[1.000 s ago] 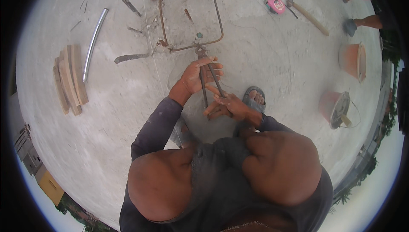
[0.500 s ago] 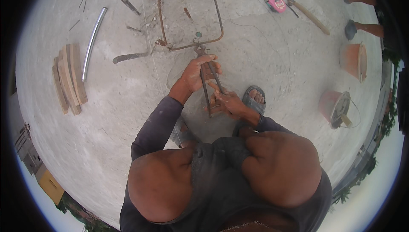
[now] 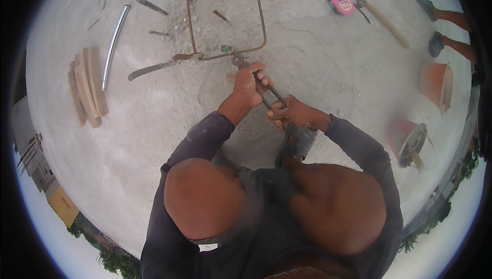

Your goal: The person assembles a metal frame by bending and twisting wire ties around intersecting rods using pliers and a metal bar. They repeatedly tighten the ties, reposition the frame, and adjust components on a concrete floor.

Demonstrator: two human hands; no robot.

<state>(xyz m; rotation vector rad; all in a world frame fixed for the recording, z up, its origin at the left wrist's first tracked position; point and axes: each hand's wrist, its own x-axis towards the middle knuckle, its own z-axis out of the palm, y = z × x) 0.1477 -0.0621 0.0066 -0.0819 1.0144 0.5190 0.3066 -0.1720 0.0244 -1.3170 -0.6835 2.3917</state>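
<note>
Both hands are on long-handled pincers (image 3: 239,62). My left hand (image 3: 249,87) is closed around the handles just below the jaws. Lower and to the right, my right hand (image 3: 297,112) grips the handle ends, which have come close together. The jaws are at the near side of a rusty, square-bent steel bar frame (image 3: 261,10), by its near edge. What they bite on, if anything, is too small to tell. A small green object (image 3: 226,49) shows beside the jaws, just inside the frame.
Left lie a dark curved blade-like strip (image 3: 148,69), a shiny curved tube (image 3: 114,46) and several wooden strips (image 3: 88,87). Short bars (image 3: 151,6) stick up nearby. Right are a pink tape measure (image 3: 342,4), a hammer (image 3: 383,19), two buckets (image 3: 433,87) and another person's feet (image 3: 436,44).
The pincers' handles have swung to the right and closed toward each other. My right hand has moved right with them; my left hand has turned and shifted slightly right.
</note>
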